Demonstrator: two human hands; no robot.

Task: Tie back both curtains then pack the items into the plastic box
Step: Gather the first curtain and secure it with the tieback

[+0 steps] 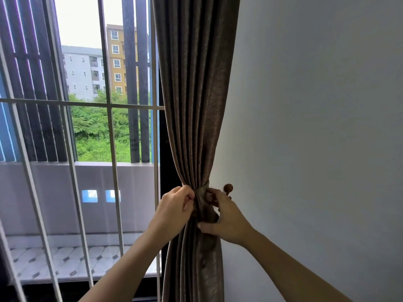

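— Both forearms are reaching up from the bottom edge toward the curtain (194,105). What are they doing there?

— I am working at the gathered waist of it. My left hand (174,209) is pinching the fabric band (201,200) that is wrapping the brown folds, with the fingers (189,192) curled tight against its left side. My right hand (226,221) is gripping the same band from the right, thumb underneath pressing into the cloth, fingers closed on it.

— Where is the curtain hanging?

— It is falling straight along the right edge of the window, squeezed narrow at the band and spreading again below. Its right side is lying against the white wall (316,127).

— Anything on that wall?

— One round wooden knob (228,188) is sticking out of the wall just beside the band, right above my right knuckles. Whether the band is hooked onto it, I cannot tell; my hand is covering that spot.

— And behind the glass?

— White window bars (113,149) are running across the pane, with a tiled balcony floor (65,260), green trees and apartment blocks beyond.
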